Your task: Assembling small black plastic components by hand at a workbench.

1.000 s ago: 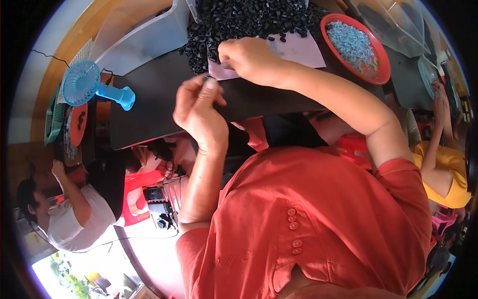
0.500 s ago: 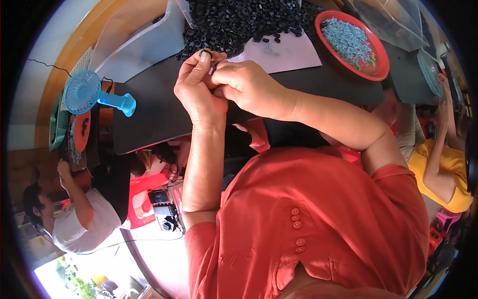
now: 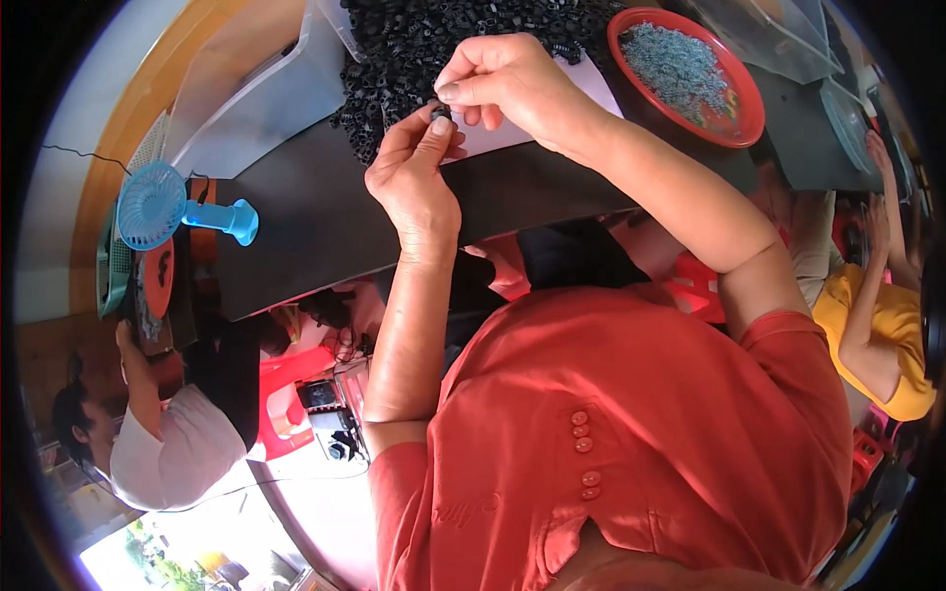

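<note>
My left hand (image 3: 418, 167) is closed, pinching a small black plastic part (image 3: 440, 113) upright between thumb and fingertips. Just above it is my right hand (image 3: 522, 91), thumb and forefinger pressed together at the part's upper end; whatever they hold is too small to make out. Behind both hands spreads a large heap of similar black plastic parts (image 3: 389, 74). A pale sheet (image 3: 599, 87) lies partly under the heap, half covered by my right hand. To the right, a red basin (image 3: 755, 113) holds many small silvery metal pieces (image 3: 678, 71).
A translucent plastic bin (image 3: 261, 108) stands at the left of the dark table (image 3: 325, 212), near a blue fan (image 3: 153, 205). Another clear bin (image 3: 774, 34) is at the far right. Co-workers sit at left, in a white shirt (image 3: 182, 448), and right, in yellow (image 3: 877, 335).
My right hand has moved up and away from its place against my left palm, to the top of the black part. My left hand has shifted slightly right and down.
</note>
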